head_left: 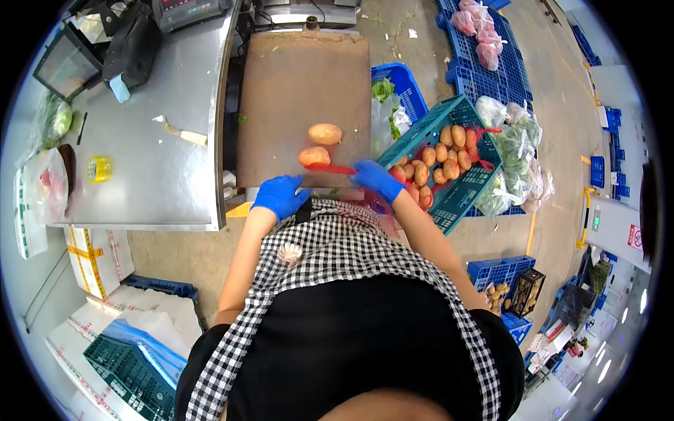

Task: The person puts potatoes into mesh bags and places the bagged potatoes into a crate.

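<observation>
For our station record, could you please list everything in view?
Platform: one, brown, ahead
Loose potatoes: two, tan, on platform
Red strip: one, red, by nearer potato
Green crate: one, green, right of platform
Crate potatoes: over a dozen, tan, inside it
Blue basket: one, blue, at platform's right
Metal table: one, silver, left of platform
Pale-handled tool: one, cream, on table
Yellow item: one, yellow, on table
Bagged produce: several, green and pink, upper right
White boxes: several, white, lower left
Lower crate: one, green, lower left
Far background: too small to count
Apron: one, black and white, on person
Left grip: one, blue gloved, at platform's near edge
Right grip: one, blue gloved, at strip's end
</observation>
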Demonstrator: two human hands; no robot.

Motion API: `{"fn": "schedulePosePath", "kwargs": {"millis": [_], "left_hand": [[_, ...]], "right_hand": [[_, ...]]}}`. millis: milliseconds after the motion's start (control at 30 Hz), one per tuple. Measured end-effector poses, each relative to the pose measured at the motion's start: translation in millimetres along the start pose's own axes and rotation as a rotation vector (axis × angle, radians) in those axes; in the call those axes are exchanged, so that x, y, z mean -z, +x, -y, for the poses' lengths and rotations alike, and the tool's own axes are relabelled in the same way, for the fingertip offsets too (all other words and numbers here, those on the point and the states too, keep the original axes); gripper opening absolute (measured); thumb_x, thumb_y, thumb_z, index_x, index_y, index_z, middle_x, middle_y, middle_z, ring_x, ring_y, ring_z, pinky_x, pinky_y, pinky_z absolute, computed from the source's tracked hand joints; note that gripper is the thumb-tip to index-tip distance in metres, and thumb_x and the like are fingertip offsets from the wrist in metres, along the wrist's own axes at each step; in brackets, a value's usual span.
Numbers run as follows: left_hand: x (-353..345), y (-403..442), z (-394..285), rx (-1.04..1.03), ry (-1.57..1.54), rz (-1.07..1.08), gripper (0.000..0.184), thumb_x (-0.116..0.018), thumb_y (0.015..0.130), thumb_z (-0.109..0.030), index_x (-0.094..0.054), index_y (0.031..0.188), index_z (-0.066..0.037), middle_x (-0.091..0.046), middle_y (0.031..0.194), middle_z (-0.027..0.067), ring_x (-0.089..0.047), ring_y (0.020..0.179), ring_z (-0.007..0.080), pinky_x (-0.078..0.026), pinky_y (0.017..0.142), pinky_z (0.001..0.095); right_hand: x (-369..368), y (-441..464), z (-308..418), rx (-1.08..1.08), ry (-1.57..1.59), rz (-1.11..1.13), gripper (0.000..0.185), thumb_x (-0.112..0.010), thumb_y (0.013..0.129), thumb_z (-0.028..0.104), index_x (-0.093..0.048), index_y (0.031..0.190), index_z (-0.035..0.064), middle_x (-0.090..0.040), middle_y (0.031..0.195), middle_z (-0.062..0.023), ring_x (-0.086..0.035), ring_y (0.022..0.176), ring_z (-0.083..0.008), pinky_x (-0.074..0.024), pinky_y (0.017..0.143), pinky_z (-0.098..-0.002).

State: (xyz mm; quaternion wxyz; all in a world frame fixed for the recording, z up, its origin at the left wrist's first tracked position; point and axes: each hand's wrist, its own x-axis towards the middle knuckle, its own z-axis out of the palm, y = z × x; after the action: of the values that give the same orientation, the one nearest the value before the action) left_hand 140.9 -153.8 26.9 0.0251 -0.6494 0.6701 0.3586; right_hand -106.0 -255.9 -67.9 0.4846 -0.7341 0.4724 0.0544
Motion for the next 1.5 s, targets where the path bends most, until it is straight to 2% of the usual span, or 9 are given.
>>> {"fn": "schedulePosePath", "kwargs": {"millis": [200, 367, 533, 633, 800, 967, 1067, 1167, 1500], "left_hand": [[-15.2, 27.1, 27.6, -0.042, 0.106, 0.18, 0.029, -0.046, 0.081, -0.034, -0.065, 0.089, -0.014, -0.061, 0.09, 0.0169, -0.059, 0.084, 0.0326, -0.046, 0.076, 0.0423], [-78.2, 78.8, 28.2, -0.379, -0.013, 0.367, 0.031, -0.05, 0.075, -0.026, -0.06, 0.104, -0.019, -0.061, 0.101, 0.0148, -0.059, 0.09, 0.0314, -0.047, 0.079, 0.0396], [-127.5, 132.6, -4.6, -0.655, -0.546, -0.036, 0.026, -0.053, 0.082, -0.019, -0.057, 0.105, -0.006, -0.057, 0.107, 0.0174, -0.056, 0.097, 0.0279, -0.045, 0.082, 0.0355], [-142.1, 156.7, 10.7, -0.631, -0.573, -0.349, 0.024, -0.052, 0.079, -0.023, -0.063, 0.097, -0.012, -0.064, 0.094, 0.0121, -0.061, 0.088, 0.0235, -0.048, 0.076, 0.0308], [-85.2, 193.7, 43.0, -0.066, -0.114, 0.078, 0.019, -0.053, 0.076, -0.022, -0.067, 0.086, -0.015, -0.066, 0.088, 0.0092, -0.062, 0.082, 0.0241, -0.049, 0.072, 0.0345], [-60.3, 169.1, 21.6, -0.33, 0.108, 0.004, 0.027, -0.051, 0.078, -0.033, -0.064, 0.091, -0.014, -0.063, 0.093, 0.0143, -0.061, 0.085, 0.0299, -0.048, 0.07, 0.0373], [-46.2, 158.0, -9.0, -0.166, -0.127, -0.083, 0.03, -0.046, 0.083, -0.034, -0.058, 0.098, -0.012, -0.06, 0.103, 0.0167, -0.059, 0.09, 0.0289, -0.048, 0.069, 0.0372], [-67.8, 184.4, 6.8, -0.208, -0.407, -0.201, 0.027, -0.044, 0.085, -0.03, -0.058, 0.094, -0.009, -0.06, 0.099, 0.017, -0.059, 0.089, 0.0282, -0.048, 0.068, 0.0365], [-86.8, 183.4, 34.7, -0.048, -0.211, -0.187, 0.018, -0.045, 0.083, -0.017, -0.059, 0.082, -0.006, -0.061, 0.083, 0.0152, -0.059, 0.082, 0.0298, -0.045, 0.074, 0.0394]], "right_hand": [[-10.6, -37.9, -19.4, -0.02, -0.101, 0.042, 0.035, -0.058, 0.069, 0.021, -0.058, 0.097, 0.0003, -0.061, 0.088, -0.0196, -0.06, 0.079, -0.0312, -0.0473, 0.069, -0.0381], [-4.7, -31.4, 2.1, 0.085, -0.028, -0.038, 0.033, -0.057, 0.07, 0.016, -0.059, 0.099, -0.0002, -0.062, 0.088, -0.0148, -0.06, 0.079, -0.0241, -0.0471, 0.069, -0.0343], [18.4, -13.7, 71.8, 0.105, 0.536, -0.055, 0.035, -0.056, 0.073, 0.009, -0.058, 0.106, -0.001, -0.062, 0.094, -0.0062, -0.057, 0.085, -0.0157, -0.0463, 0.078, -0.0288], [23.3, -22.1, 102.3, 0.239, 0.406, -0.083, 0.036, -0.056, 0.074, 0.009, -0.057, 0.109, 0.0006, -0.062, 0.098, -0.009, -0.059, 0.088, -0.0194, -0.0465, 0.079, -0.0313], [23.2, -34.7, 121.4, 0.225, -0.032, -0.172, 0.032, -0.054, 0.076, 0.009, -0.059, 0.107, 0.0069, -0.063, 0.096, -0.0149, -0.062, 0.086, -0.028, -0.0474, 0.078, -0.0357], [17.3, 0.4, 71.5, 0.208, -0.275, -0.142, 0.02, -0.054, 0.076, 0.014, -0.063, 0.092, 0.006, -0.063, 0.084, -0.0161, -0.061, 0.077, -0.0338, -0.0484, 0.071, -0.0384], [25.0, 38.4, 22.5, 0.154, 0.208, -0.272, 0.02, -0.056, 0.076, 0.021, -0.063, 0.087, 0.0054, -0.063, 0.083, -0.0156, -0.06, 0.076, -0.0356, -0.0482, 0.068, -0.0399], [40.8, 45.7, 27.4, 0.055, -0.148, -0.33, 0.032, -0.061, 0.074, 0.032, -0.062, 0.094, 0.0069, -0.063, 0.09, -0.0147, -0.061, 0.083, -0.0282, -0.0472, 0.073, -0.0392], [56.2, -36.1, 32.5, 0.179, 0.738, -0.541, 0.061, -0.066, 0.076, 0.032, -0.043, 0.123, 0.0003, -0.049, 0.121, -0.0157, -0.046, 0.113, -0.0239, -0.037, 0.093, -0.0333]]}}
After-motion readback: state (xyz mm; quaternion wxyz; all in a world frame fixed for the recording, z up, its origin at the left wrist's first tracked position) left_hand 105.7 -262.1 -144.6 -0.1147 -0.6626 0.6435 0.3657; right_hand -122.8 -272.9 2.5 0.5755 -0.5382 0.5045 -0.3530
